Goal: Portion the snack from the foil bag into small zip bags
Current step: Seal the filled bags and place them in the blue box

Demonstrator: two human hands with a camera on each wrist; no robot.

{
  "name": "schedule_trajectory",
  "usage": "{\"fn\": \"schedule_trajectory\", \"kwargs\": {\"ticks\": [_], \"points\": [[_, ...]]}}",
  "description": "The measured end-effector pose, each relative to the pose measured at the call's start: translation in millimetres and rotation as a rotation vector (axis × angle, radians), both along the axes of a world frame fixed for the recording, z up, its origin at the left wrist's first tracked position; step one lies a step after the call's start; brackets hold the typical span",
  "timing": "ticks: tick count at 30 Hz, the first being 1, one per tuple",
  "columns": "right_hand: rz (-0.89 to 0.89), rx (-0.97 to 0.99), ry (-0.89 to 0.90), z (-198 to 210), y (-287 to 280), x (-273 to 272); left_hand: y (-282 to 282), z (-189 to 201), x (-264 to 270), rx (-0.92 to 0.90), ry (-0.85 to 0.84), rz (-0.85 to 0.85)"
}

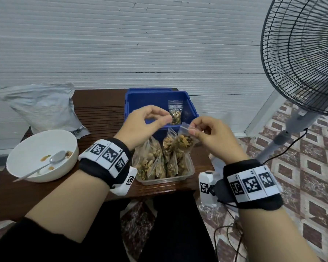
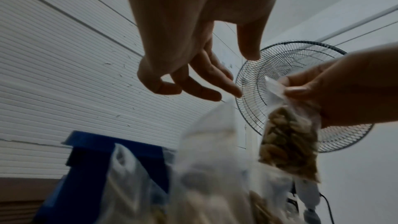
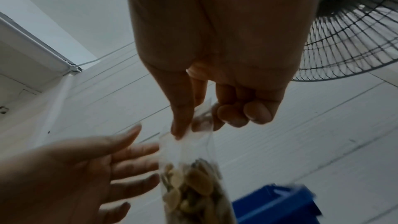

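Zip bag [image 1: 185,142] of snack hangs from my right hand [image 1: 214,137], pinched at its top strip between thumb and forefinger, just above the clear tub [image 1: 189,173] that holds the other filled bags [image 1: 155,159]. My left hand [image 1: 142,125] is just left of that bag with relaxed, spread fingers [image 2: 206,91] gripping nothing; from the right wrist view the fingertips sit right at the bag's side, and I cannot tell whether they touch it.

I judge the seal is what I'm about to close, and that is where I see trouble. The whole weight hangs from one pinch on thin plastic, so a slip would drop the bag onto the tub and, if the mouth is unsealed, scatter pieces. I cannot tell whether the zip is pressed shut. A piece caught in the strip would leave a gap.

Behind the tub, the blue bin [image 1: 133,103] holds one finished bag [image 1: 175,112]. Left of the tub sit the white bowl [image 1: 27,148] with a spoon [image 1: 53,160] and, further back, the foil bag [image 1: 44,106]. To the tub's right stands a fan [image 1: 301,53], which could flutter the light plastic if running.
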State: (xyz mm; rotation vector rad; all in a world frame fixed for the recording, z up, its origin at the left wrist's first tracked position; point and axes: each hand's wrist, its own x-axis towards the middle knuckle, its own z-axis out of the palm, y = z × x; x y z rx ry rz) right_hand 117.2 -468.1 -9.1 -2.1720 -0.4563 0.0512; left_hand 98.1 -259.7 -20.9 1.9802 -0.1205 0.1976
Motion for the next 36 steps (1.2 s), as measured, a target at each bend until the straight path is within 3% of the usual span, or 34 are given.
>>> {"fn": "schedule_trajectory", "kwargs": {"ticks": [4,8,12,17,27,36], "points": [[-0.014,-0.072,-0.076,27.8,-1.6,18.0,27.2,0.8,16.2,-0.052,0.011,0.214],[-0.005,-0.219,-0.158,56.9,3.6,45.1,61.7,-10.3,36.9,0.019,0.091,0.419],[0.008,-0.387,-0.224,74.3,19.9,77.6,79.9,-24.5,51.5,0.048,0.187,0.501],[0.138,-0.698,-0.210,69.0,45.8,125.0,84.3,-41.7,69.8,0.055,0.262,0.519],[0.418,-1.231,-0.062,12.6,93.7,198.9,82.0,-65.1,102.4,-0.044,0.312,0.466],[0.508,-1.419,-0.035,-17.0,119.1,231.7,84.4,-70.0,101.7,-0.082,0.307,0.440]]}}
